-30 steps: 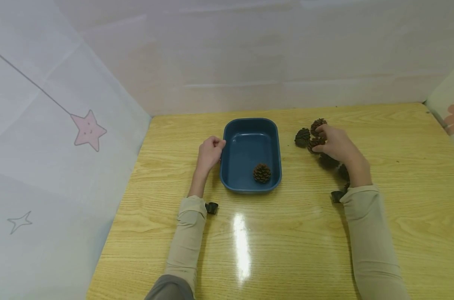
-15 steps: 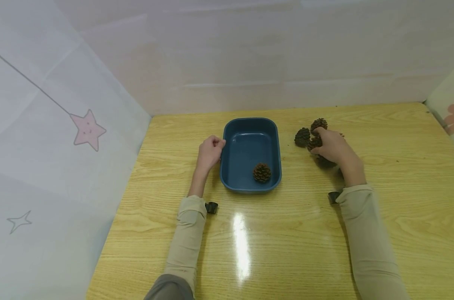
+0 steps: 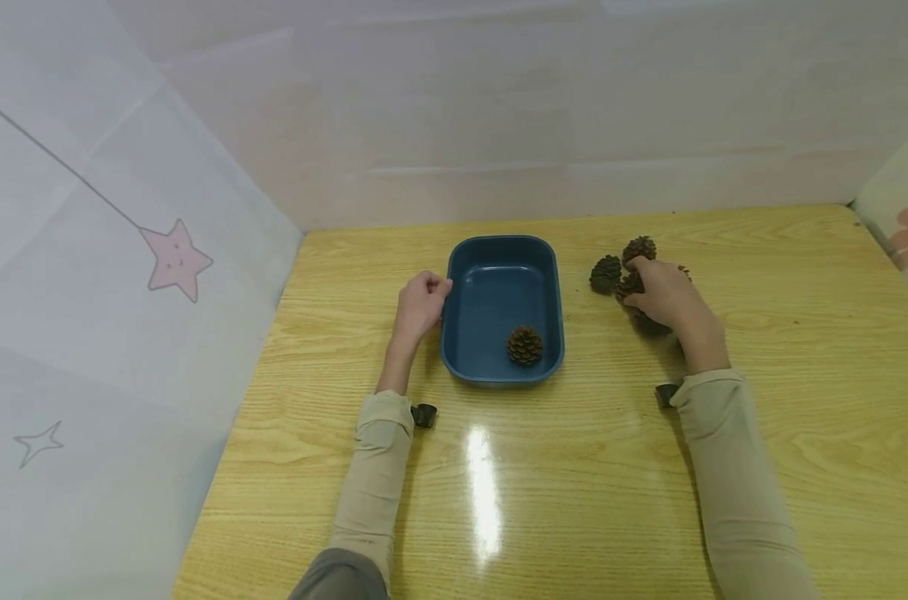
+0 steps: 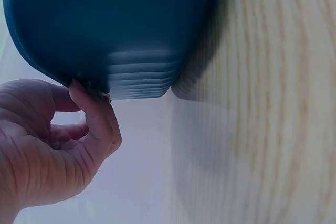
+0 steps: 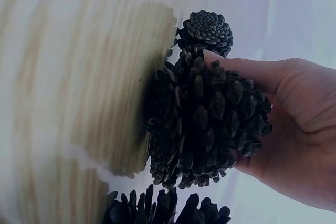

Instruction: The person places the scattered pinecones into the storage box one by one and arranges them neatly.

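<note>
My left hand point(image 3: 421, 304) pinches the rim of a deep blue rectangular tub point(image 3: 491, 312), at its left side. In the left wrist view the thumb and curled fingers meet on that rim. One brown pine cone point(image 3: 525, 346) lies inside the tub near its front right corner. To the right of the tub, my right hand point(image 3: 670, 293) is over a cluster of pine cones. Its thumb and fingers grip a dark pine cone point(image 5: 226, 111), seen large in the right wrist view, close to the tabletop. The palm side of the grip is partly hidden behind the scales.
Around the right hand lie other pine cones: a dark one point(image 3: 606, 274) to its left and a brown one point(image 3: 639, 248) behind. Another pine cone point(image 5: 168, 208) shows at the bottom of the right wrist view. A pale wall sheet point(image 3: 454, 108) backs the wooden table point(image 3: 574, 483).
My right hand has shifted slightly left and closed round a pine cone in the cluster. The left hand and the tub stay where they were.
</note>
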Demonstrator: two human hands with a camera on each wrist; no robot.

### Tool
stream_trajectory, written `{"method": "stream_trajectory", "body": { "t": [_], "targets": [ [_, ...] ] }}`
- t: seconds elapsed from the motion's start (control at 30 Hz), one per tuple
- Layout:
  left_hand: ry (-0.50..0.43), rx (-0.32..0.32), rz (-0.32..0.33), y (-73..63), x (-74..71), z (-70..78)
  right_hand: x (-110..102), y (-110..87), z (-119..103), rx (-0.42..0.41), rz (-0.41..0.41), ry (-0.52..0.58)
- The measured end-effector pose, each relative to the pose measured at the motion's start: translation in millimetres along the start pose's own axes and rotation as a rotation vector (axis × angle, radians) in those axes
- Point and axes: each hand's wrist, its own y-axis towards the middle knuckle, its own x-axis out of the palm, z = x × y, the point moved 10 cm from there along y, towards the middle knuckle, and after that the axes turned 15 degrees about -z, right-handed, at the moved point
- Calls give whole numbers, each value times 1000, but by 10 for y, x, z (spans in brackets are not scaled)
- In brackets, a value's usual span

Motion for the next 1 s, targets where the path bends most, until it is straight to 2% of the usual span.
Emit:
{"method": "stream_trajectory", "body": {
  "t": [0.43, 1.0],
  "targets": [
    [-8, 12, -2, -10, 8, 2, -15, -11, 83, 14, 14, 44],
    [1, 23, 2, -8, 0, 10, -115, -94, 13, -10, 51, 38]
  ]
}}
